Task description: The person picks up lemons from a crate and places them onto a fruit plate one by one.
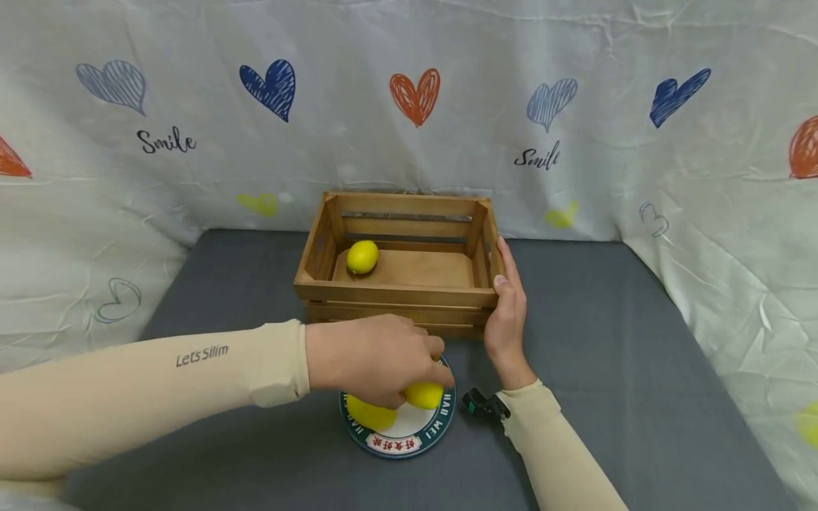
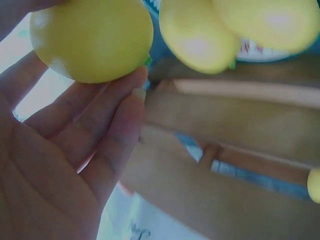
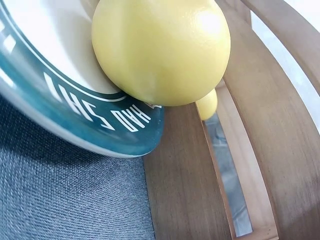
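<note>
I see the wooden crate (image 1: 396, 284) on the grey bench (image 1: 607, 369), one lemon inside (image 1: 362, 257). Right hand (image 1: 506, 312) steadies the crate's right wall, fingers straight. Left hand (image 1: 373, 358) is over the plate (image 1: 441, 426), fingers curled round the right-hand lemon (image 1: 424, 394); crate lies directly beyond.

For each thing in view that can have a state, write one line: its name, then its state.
Wooden crate: upright, open-topped, one lemon inside.
Lemon in crate: resting at the left of the crate floor.
Plate: flat on the grey mat, holding lemons.
Lemon on plate: gripped by the left hand.
Right hand: resting against the crate's right end.
</note>
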{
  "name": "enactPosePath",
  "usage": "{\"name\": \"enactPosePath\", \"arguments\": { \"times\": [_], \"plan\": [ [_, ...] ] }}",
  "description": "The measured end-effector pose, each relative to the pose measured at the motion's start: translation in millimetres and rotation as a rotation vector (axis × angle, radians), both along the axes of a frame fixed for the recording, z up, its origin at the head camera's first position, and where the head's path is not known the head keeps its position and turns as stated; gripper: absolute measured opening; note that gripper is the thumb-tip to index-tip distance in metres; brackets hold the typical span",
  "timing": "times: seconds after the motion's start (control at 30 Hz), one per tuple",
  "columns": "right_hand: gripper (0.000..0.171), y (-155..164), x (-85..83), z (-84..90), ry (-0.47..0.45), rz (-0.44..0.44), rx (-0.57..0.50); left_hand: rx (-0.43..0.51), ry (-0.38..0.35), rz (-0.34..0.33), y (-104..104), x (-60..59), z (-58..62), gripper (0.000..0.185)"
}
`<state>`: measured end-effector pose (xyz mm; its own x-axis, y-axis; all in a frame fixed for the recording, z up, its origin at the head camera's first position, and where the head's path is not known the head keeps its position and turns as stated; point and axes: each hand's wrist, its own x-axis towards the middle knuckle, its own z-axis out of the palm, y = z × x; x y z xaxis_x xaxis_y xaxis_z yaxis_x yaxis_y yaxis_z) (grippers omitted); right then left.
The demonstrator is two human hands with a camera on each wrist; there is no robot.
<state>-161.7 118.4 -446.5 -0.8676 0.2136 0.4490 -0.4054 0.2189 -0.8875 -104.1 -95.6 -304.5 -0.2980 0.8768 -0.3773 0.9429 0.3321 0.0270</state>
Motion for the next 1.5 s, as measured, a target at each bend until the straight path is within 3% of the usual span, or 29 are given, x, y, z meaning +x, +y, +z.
{"name": "enactPosePath", "arguments": {
  "times": [0.2,0.7,1.07,1.5],
  "plan": [
    [0.062,-1,0.8,0.0,0.018,0.008,-0.009,0.004,0.053,-0.071,2,12.2,-20.1,0.054],
    [0.064,-1,1.9,2.9,0.017,0.007,-0.026,-0.052,0.144,-0.083,6,27.9,-55.7,0.053],
    [0.065,-2,2.5,3.5,0.003,-0.003,-0.007,-0.069,0.144,-0.117,1,29.4,-64.0,0.051],
    [0.064,-1,0.5,2.8,0.017,-0.001,-0.019,-0.072,0.085,-0.076,-3,27.2,-65.0,0.055]
  ]
}}
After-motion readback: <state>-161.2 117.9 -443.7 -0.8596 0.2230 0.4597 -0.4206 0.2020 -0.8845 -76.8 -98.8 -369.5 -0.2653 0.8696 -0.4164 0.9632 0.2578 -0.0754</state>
